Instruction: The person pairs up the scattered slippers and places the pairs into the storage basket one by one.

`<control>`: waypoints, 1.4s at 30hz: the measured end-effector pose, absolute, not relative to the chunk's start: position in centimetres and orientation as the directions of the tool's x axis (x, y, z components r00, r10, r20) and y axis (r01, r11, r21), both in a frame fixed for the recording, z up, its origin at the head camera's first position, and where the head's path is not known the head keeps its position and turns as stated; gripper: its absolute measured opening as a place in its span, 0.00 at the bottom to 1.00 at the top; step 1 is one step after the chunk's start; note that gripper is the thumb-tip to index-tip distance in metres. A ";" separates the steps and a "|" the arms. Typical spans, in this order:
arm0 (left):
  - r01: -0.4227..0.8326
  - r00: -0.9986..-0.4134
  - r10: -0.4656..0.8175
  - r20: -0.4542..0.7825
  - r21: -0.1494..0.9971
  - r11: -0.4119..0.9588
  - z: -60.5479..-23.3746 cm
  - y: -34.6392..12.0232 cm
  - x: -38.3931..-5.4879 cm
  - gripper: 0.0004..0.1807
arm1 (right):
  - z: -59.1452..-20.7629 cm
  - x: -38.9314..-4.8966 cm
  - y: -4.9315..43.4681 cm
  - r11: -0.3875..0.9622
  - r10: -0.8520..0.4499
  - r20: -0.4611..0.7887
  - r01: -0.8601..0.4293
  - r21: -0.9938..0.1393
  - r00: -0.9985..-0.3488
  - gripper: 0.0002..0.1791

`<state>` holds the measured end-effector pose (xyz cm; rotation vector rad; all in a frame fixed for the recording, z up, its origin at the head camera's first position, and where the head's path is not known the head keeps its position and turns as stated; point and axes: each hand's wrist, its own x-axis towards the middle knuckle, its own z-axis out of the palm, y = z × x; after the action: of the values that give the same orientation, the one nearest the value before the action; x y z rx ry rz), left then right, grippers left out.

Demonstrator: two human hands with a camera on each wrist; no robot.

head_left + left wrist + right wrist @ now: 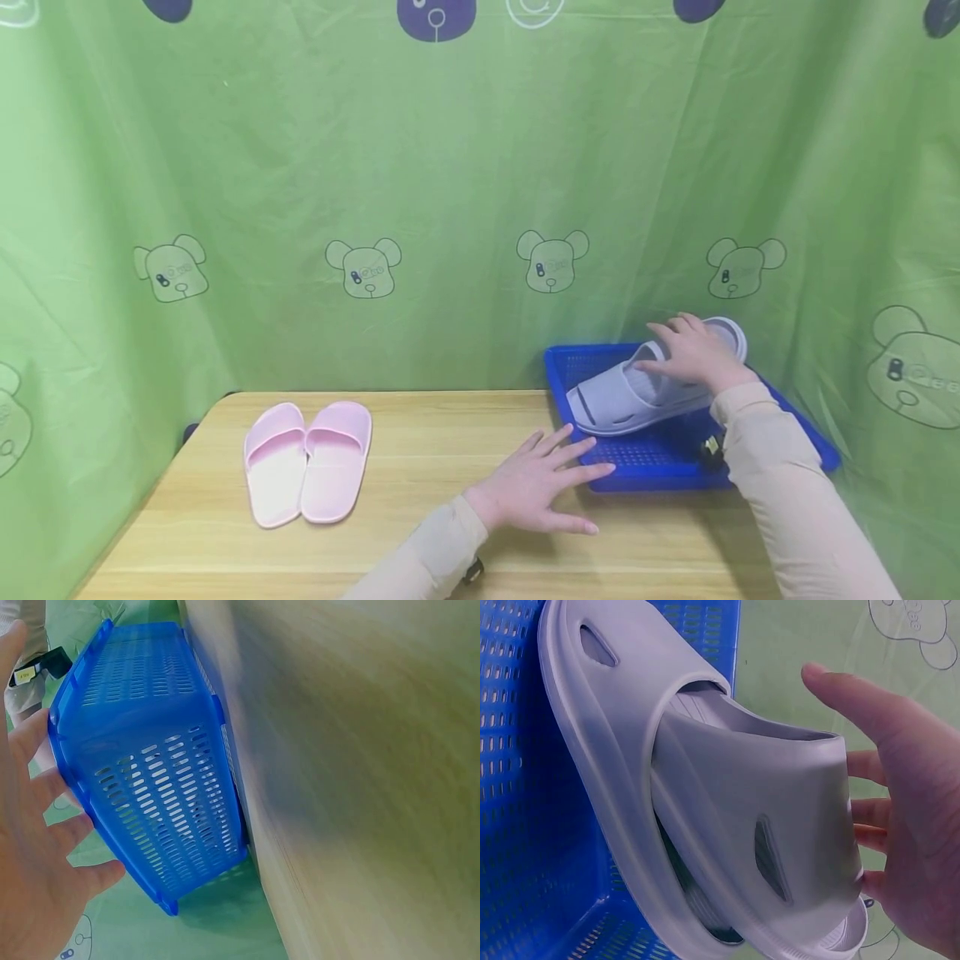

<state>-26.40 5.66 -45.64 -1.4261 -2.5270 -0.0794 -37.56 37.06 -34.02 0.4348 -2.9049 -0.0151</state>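
Two grey slippers (pixel 757 795), one overlapping the other, lie tilted in a blue plastic basket (pixel 660 482), their far end up over its back rim. My right hand (pixel 693 354) is over the upper slipper. In the right wrist view, that hand's fingertips (pixel 870 814) are right at the slipper's edge, partly hidden behind it, and the thumb stands apart. My left hand (pixel 536 492) is spread wide at the basket's near left corner. The left wrist view shows its fingertips (pixel 52 784) at the basket's rim (pixel 79 791), with the fingers extended.
A pair of pink slippers (pixel 306 467) lies side by side on the left of the wooden table (pixel 420 433). Green curtain (pixel 450 167) with bear faces hangs behind and on both sides. The basket stands at the table's right end, close to the curtain.
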 end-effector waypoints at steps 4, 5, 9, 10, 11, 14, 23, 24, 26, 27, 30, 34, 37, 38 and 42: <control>0.849 -0.496 0.836 0.235 -0.072 0.524 -45.7 5.6 -26.4 0.44 | -34.0 -37.7 37.1 0.961 -0.272 0.182 -0.276 0.000 -0.945 0.49; 0.848 -0.497 0.836 0.235 -0.073 0.525 -45.7 5.7 -26.4 0.44 | -33.9 -37.7 37.1 0.961 -0.271 0.179 -0.276 -0.005 -0.946 0.49; 0.848 -0.497 0.836 0.234 -0.076 0.525 -45.7 5.6 -26.4 0.44 | -34.0 -37.9 37.2 0.961 -0.267 0.162 -0.274 -0.022 -0.950 0.49; 0.848 -0.497 0.836 0.231 -0.075 0.525 -45.7 5.6 -26.4 0.44 | -34.0 -38.0 37.3 0.961 -0.267 0.159 -0.274 -0.024 -0.951 0.49; 0.848 -0.497 0.836 0.231 -0.076 0.525 -45.7 5.6 -26.4 0.44 | -34.0 -38.0 37.4 0.962 -0.266 0.156 -0.273 -0.026 -0.951 0.49; 0.848 -0.496 0.837 0.231 -0.079 0.524 -45.7 5.6 -26.4 0.44 | -34.1 -38.2 37.5 0.963 -0.257 0.147 -0.265 -0.039 -0.955 0.49; 0.846 -0.501 0.837 0.220 -0.081 0.527 -45.5 5.7 -26.4 0.44 | -35.2 -38.9 38.5 0.959 -0.251 0.170 -0.269 -0.091 -0.953 0.48; 0.845 -0.501 0.837 0.220 -0.083 0.528 -45.6 5.7 -26.4 0.44 | -35.3 -39.0 38.6 0.958 -0.249 0.170 -0.268 -0.098 -0.953 0.48; 0.845 -0.499 0.838 0.222 -0.087 0.527 -45.6 5.7 -26.3 0.44 | -35.4 -39.0 38.7 0.958 -0.243 0.156 -0.262 -0.113 -0.957 0.48; 0.846 -0.499 0.838 0.223 -0.088 0.527 -45.6 5.7 -26.3 0.44 | -35.5 -39.2 38.9 0.958 -0.242 0.155 -0.261 -0.119 -0.958 0.48; 0.847 -0.497 0.838 0.226 -0.086 0.525 -45.7 5.7 -26.4 0.44 | -35.7 -39.4 39.2 0.957 -0.232 0.145 -0.253 -0.143 -0.962 0.48; 0.850 -0.494 0.839 0.227 -0.079 0.522 -45.7 5.7 -26.4 0.44 | -36.2 -39.7 39.7 0.959 -0.216 0.115 -0.233 -0.163 -0.970 0.49; 0.849 -0.494 0.839 0.227 -0.080 0.522 -45.7 5.7 -26.3 0.44 | -36.6 -39.9 40.0 0.957 -0.209 0.112 -0.227 -0.181 -0.971 0.49; 0.849 -0.495 0.838 0.229 -0.081 0.523 -45.6 5.7 -26.3 0.44 | -36.8 -40.1 40.1 0.956 -0.206 0.116 -0.225 -0.187 -0.972 0.49; 0.847 -0.499 0.836 0.228 -0.076 0.526 -45.7 5.7 -26.3 0.44 | -37.3 -40.5 40.6 0.953 -0.204 0.126 -0.226 -0.202 -0.971 0.50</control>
<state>-26.33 5.68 -45.69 -1.4217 -2.5307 -0.0665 -40.47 40.56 -37.29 0.3313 -3.0012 0.3286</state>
